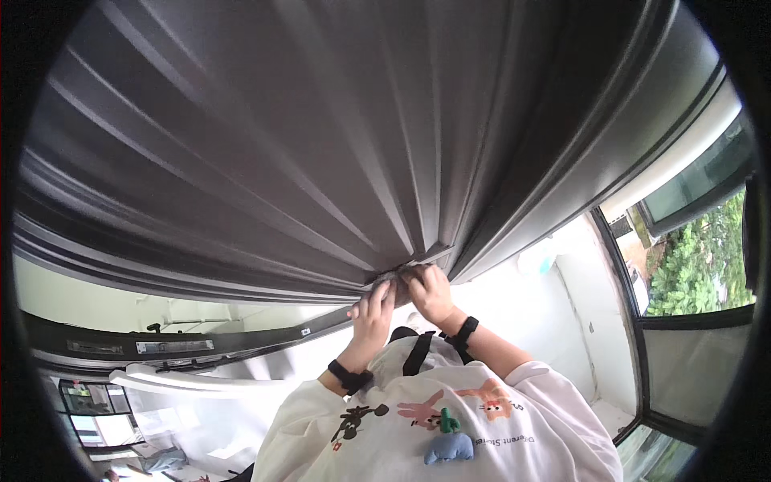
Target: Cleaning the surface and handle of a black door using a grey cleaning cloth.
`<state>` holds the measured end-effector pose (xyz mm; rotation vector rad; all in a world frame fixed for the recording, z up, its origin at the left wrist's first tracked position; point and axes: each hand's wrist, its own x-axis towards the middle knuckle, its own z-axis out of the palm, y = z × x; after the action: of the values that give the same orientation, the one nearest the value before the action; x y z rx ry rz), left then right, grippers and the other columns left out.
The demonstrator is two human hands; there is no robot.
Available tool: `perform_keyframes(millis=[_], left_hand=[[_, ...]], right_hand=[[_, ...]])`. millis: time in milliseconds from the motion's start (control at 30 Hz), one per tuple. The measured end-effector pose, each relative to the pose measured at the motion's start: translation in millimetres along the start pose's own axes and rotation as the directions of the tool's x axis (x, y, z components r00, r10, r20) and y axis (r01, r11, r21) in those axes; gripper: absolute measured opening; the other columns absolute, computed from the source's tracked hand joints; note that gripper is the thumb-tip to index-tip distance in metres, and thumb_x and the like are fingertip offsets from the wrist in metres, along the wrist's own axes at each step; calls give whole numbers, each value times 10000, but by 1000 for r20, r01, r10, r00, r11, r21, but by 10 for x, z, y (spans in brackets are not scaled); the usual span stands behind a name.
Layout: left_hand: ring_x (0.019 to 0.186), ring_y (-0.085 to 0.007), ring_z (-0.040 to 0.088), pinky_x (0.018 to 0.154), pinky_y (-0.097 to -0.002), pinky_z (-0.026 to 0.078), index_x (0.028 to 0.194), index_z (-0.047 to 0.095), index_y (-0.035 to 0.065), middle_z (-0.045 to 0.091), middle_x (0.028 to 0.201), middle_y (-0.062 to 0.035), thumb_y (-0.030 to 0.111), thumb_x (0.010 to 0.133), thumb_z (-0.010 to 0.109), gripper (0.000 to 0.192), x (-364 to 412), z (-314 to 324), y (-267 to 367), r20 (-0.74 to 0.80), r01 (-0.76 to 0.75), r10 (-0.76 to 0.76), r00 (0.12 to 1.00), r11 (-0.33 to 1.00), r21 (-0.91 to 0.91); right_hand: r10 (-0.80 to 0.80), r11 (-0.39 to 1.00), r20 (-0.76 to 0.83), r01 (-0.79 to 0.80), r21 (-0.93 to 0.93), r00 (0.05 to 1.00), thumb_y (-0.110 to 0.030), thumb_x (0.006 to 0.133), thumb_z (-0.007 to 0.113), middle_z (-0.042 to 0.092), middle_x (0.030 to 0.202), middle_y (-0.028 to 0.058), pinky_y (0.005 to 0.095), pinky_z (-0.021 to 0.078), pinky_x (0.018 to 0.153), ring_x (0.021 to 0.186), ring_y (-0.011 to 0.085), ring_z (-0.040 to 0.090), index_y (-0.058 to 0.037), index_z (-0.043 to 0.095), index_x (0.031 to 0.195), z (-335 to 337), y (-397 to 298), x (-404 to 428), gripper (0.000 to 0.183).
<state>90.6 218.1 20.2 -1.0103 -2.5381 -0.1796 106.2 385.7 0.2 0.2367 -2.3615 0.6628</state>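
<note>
A tall dark grey door (pixel 289 120) with raised ridges fills the view before me. My left hand (pixel 373 313) and my right hand (pixel 426 295) are together low on it, at the lower middle of the view. Both hands grip a bunched grey cloth (pixel 399 286) between them, pressed against the door. Just above my right fingers the end of a metal handle or plate (pixel 443 252) shows. The rest of that fitting is hidden behind cloth and fingers. Each wrist bears a black band.
A dark door frame (pixel 253 331) with metal lock plates (pixel 174 346) runs along the left. Below it are a white rail (pixel 199 382) and a cluttered surface (pixel 162 461). To the right stand a white wall (pixel 578 313) and a black-framed window (pixel 632 289), with foliage outside.
</note>
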Motion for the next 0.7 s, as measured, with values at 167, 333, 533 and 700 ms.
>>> perform_keyframes(millis=[167,333,533,700], left_hand=[[974,-217,473,812,-366,328,1186,596,124,518,1227,12,106,806,528,386,-308,-84,-220,-4,96,-96,995,992,84],[937,-199,484,775,-346,358,1170,593,106,522,1228,13,128,790,554,383,-233,65,-158,-37,56,-52,998,994,90],[886,-159,507,711,-297,408,1185,583,106,498,1260,19,158,766,570,423,288,276,204,-33,-131,131,991,991,13],[939,-199,498,753,-326,424,1203,568,105,471,1267,-2,149,799,523,408,556,471,489,-23,-213,213,977,977,-13]], right_hand=[[-138,985,101,127,114,985,-132,699,574,541,1011,113,359,471,726,858,269,536,-29,619,1033,205,-282,86,352],[-144,987,124,133,91,982,-129,694,583,537,1001,105,356,463,728,868,263,537,-45,625,1022,81,-141,109,341],[34,993,22,-31,-117,999,-109,717,572,543,997,111,360,429,704,851,262,524,-43,620,989,-306,286,32,284],[130,957,-11,-128,-260,991,-97,708,575,538,978,112,358,423,713,853,264,518,-32,614,992,-516,442,44,294]])
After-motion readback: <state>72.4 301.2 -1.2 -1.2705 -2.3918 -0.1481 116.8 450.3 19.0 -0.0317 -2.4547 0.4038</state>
